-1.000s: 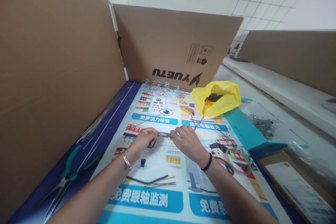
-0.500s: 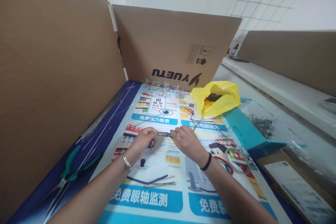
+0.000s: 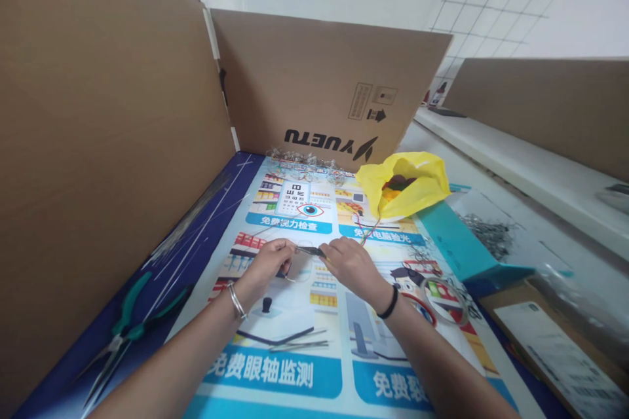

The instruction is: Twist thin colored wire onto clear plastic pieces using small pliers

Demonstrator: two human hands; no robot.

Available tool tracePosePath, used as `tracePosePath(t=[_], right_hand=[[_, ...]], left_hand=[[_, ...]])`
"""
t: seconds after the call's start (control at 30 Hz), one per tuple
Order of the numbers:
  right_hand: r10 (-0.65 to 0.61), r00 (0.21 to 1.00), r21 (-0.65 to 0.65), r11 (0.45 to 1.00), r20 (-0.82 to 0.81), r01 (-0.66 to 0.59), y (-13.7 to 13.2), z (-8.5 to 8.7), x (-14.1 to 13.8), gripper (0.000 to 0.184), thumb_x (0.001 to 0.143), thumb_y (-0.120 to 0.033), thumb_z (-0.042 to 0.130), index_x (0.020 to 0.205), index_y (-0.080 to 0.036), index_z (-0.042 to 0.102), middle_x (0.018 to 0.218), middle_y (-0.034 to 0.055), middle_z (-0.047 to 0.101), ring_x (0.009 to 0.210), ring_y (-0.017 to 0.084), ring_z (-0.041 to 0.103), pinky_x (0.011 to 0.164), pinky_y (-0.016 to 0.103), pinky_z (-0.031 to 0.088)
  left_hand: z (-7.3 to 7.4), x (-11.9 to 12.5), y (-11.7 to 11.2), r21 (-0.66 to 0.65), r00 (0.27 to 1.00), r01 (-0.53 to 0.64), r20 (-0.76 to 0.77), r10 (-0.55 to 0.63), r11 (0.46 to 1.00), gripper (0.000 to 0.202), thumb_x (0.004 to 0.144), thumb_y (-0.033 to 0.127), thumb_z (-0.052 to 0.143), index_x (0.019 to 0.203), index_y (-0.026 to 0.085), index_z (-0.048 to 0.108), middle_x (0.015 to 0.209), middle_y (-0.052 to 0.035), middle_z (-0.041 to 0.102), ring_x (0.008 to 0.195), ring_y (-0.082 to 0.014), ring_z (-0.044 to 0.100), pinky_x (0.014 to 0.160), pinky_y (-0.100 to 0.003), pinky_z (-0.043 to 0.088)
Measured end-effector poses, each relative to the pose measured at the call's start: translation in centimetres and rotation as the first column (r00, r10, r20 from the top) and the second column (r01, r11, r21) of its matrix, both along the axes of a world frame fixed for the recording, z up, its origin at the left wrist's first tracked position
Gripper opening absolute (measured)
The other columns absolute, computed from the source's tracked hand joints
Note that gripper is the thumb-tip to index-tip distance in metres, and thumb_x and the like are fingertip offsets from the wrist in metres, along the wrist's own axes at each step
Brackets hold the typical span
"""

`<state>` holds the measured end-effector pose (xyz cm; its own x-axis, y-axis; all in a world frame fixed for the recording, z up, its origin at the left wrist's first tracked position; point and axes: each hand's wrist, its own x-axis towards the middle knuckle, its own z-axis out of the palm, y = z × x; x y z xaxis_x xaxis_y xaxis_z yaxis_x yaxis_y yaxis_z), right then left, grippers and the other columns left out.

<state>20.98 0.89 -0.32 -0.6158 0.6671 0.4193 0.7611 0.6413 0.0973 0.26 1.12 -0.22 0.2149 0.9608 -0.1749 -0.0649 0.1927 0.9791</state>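
Observation:
My right hand [image 3: 352,270] is closed around a pair of pliers whose dark, narrow jaws [image 3: 310,251] point left. Its fingers cover most of the handles. Opposite it, my left hand [image 3: 266,263] pinches a thin wire [image 3: 296,281], which curves down in a small loop below the jaws. The jaw tips lie right at my left fingertips; whether they grip the wire cannot be made out. Below my hands several short pieces of wire [image 3: 301,343] lie on the printed mat [image 3: 324,314]. Green and red strands [image 3: 372,230] run from beyond my right hand toward a yellow bag [image 3: 421,200].
Green-handled long-nose pliers [image 3: 128,327] lie open at left, near straight wires [image 3: 189,219]. Cardboard panels [image 3: 314,72] stand left and behind. Tangled wire pieces [image 3: 307,163] lie at the back, more [image 3: 491,236] on the right. Wire coils [image 3: 445,301] and a labelled package [image 3: 560,353] lie right.
The plier jaws have turned slightly, now sloping down toward my right hand. A wire loop now shows below my left fingers. Both hands stay nearly in place.

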Motion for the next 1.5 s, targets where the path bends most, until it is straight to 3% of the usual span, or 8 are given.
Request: tracePosePath(t=[0.27,0.73,1.0,1.2,1.37,1.5], right_hand=[[0.027,0.990,-0.143,0.989,-0.142,-0.048,0.6,-0.9,0.3,0.017,0.088,-0.029,0.052,0.100,-0.018,0.058,0.082,0.0043,0.061,0.081,0.016,0.055,0.071,0.027,0.042],[-0.030,0.993,0.063,0.998,0.113,0.023,-0.4,1.2,-0.4,0.014,0.089,-0.027,0.050,0.096,-0.018,0.058,0.078,0.0052,0.056,0.078,0.020,0.047,0.068,0.032,0.030],[-0.045,0.993,0.048,0.998,0.107,0.040,-0.5,1.1,-0.5,0.014,0.090,-0.027,0.048,0.093,-0.018,0.058,0.076,0.0044,0.055,0.077,0.019,0.047,0.068,0.032,0.030],[-0.058,0.996,-0.090,0.994,0.063,0.063,-0.6,0.9,-0.4,0.018,0.091,-0.031,0.046,0.091,-0.018,0.059,0.077,0.0036,0.058,0.075,0.016,0.052,0.066,0.028,0.033],[-0.121,0.992,-0.267,0.956,0.033,0.126,-0.6,0.9,-0.4,0.019,0.090,-0.034,0.048,0.090,-0.020,0.060,0.079,0.0033,0.062,0.077,0.015,0.057,0.061,0.024,0.036],[-0.118,0.992,-0.338,0.936,-0.039,0.098,-0.4,0.6,-0.5,0.017,0.088,-0.033,0.050,0.093,-0.020,0.061,0.082,0.0038,0.063,0.081,0.017,0.058,0.065,0.025,0.039]], left_hand=[[-0.2,-0.2,0.1,-0.011,0.998,0.041,0.050,-0.040,0.999,0.012,0.069,0.025,0.056,0.062,0.016,0.054,0.046,0.0053,0.046,0.042,-0.0075,0.039,0.045,-0.021,0.028],[-1.3,0.4,0.2,0.021,0.995,-0.072,-0.061,0.073,0.997,0.009,0.069,0.025,0.054,0.066,0.016,0.053,0.049,0.0061,0.045,0.043,-0.0070,0.038,0.045,-0.019,0.028],[-1.5,0.4,0.2,0.070,0.984,-0.093,-0.148,0.102,0.993,0.006,0.070,0.023,0.050,0.067,0.018,0.052,0.048,0.0065,0.043,0.043,-0.0077,0.039,0.044,-0.019,0.028],[-1.0,0.3,0.1,0.131,0.973,-0.061,-0.215,0.089,0.990,0.006,0.069,0.022,0.048,0.065,0.018,0.051,0.051,0.0066,0.044,0.045,-0.0084,0.041,0.045,-0.019,0.031],[-0.9,0.0,0.2,0.199,0.962,0.001,-0.267,0.053,0.980,0.009,0.071,0.024,0.048,0.065,0.019,0.052,0.052,0.0060,0.045,0.047,-0.0093,0.043,0.046,-0.020,0.033],[-0.8,-0.1,0.4,0.198,0.957,-0.018,-0.280,0.075,0.980,0.008,0.070,0.022,0.049,0.063,0.018,0.053,0.053,0.0058,0.046,0.046,-0.0088,0.043,0.046,-0.020,0.033]])
